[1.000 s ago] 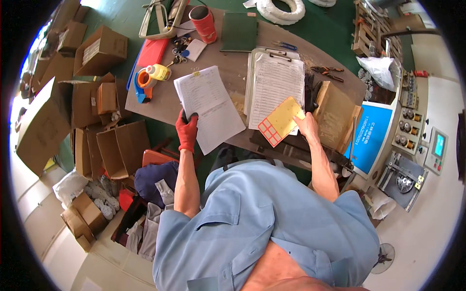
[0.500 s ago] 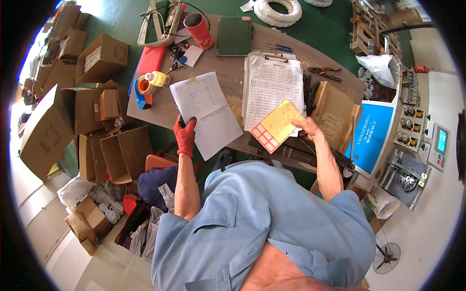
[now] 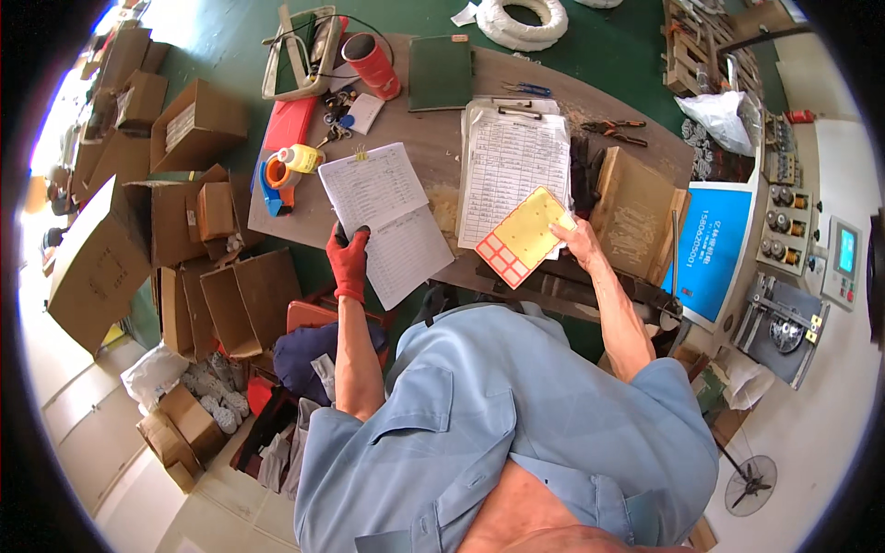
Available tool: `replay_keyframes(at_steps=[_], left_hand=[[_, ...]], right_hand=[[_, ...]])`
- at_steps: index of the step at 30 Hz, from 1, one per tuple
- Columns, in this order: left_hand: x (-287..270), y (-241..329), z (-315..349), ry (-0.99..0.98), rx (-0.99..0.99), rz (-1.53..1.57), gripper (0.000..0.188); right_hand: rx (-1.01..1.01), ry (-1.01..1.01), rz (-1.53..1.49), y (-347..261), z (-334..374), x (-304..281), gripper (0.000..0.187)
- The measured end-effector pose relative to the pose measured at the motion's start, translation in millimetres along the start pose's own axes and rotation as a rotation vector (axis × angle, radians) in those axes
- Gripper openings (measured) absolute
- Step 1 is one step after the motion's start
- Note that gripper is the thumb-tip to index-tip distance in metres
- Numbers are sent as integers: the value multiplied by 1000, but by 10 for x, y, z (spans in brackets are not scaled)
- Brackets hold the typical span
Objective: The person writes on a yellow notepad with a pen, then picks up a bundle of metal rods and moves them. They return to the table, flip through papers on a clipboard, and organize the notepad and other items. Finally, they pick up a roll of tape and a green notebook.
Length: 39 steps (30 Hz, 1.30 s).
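My left hand (image 3: 348, 263), in a red glove with dark fingertips, grips the near left edge of a stapled-looking stack of written sheets (image 3: 406, 244), held by a small clip at its top. Bare, my right hand (image 3: 579, 241) pinches the right corner of a yellow card (image 3: 525, 235) with a red-bordered grid at one end. That card overlaps the lower part of a clipboard (image 3: 516, 152) bearing filled-in table sheets. Right of the clipboard lies a shallow wooden box (image 3: 636, 212). My right fingertips partly cover the card's corner.
Around the table (image 3: 433, 198) top stand a red cylinder (image 3: 371, 66), a green folder (image 3: 441, 74), an orange tape roll (image 3: 278, 171), a small yellow bottle (image 3: 301, 158) and pliers (image 3: 614, 129). Cardboard boxes (image 3: 244, 300) crowd the left. A machine with a blue panel (image 3: 710, 249) is at right.
Both hands keep their holds, almost unmoved. The view has shifted slightly, so the surroundings sit a little differently in the picture.
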<state>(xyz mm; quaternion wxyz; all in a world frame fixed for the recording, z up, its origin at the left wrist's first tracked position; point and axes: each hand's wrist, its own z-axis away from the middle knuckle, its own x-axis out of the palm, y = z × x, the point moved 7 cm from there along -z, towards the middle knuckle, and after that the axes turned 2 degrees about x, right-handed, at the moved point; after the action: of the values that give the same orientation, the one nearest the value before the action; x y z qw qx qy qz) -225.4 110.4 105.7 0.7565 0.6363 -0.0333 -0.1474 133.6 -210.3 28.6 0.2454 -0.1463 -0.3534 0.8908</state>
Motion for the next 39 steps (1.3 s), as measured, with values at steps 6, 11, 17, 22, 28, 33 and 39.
replay_keyframes(at_steps=[6, 11, 17, 22, 28, 33, 39], left_hand=[[-44, -15, 18, -12, -25, -3, 29], [-166, -29, 74, -4, -65, -40, 30], [-171, -97, -22, -21, -52, -53, 34], [-155, -126, -85, -43, -57, -60, 37], [-84, -115, -71, -43, -93, -38, 37], [-74, -161, -18, -56, -94, -13, 35], [-4, -181, -3, -80, -161, 7, 37]], right_hand=[[-436, -5, -22, -395, 302, 90, 42], [-401, 284, 310, -549, 631, 268, 38], [-512, 405, 472, -643, 763, 633, 32], [-401, 357, 518, -548, 735, 744, 35], [-299, 397, 530, -280, 589, 662, 43], [-226, 438, 391, -348, 581, 550, 72], [-222, 306, 131, -182, 116, 287, 56]])
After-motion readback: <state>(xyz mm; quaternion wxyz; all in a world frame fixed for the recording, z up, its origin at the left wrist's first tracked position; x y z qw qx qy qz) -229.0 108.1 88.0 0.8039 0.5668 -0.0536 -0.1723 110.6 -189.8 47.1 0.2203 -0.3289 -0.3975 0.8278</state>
